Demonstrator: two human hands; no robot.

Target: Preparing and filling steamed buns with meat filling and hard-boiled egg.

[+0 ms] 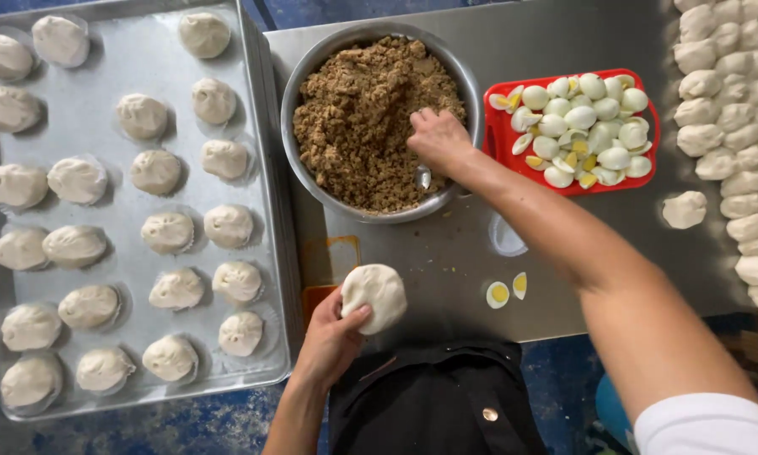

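Dough disc [374, 297] sits cupped in the left hand [332, 341] at the counter's [564, 42] near edge; right hand [436, 139] pinches minced filling [362, 118] in the metal bowl [299, 76].

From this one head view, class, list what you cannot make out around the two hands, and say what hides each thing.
- Right hand fingertips: buried in the brown filling, so whether they grip the spoon is unclear.
- Flattened dough: its underside and the left hand palm face away.
- Dough pieces: the pile is cut off by the right and top edges.
- Metal bowl: its depth is hidden by filling.
- Orange item on the table: partly covered by the tray.
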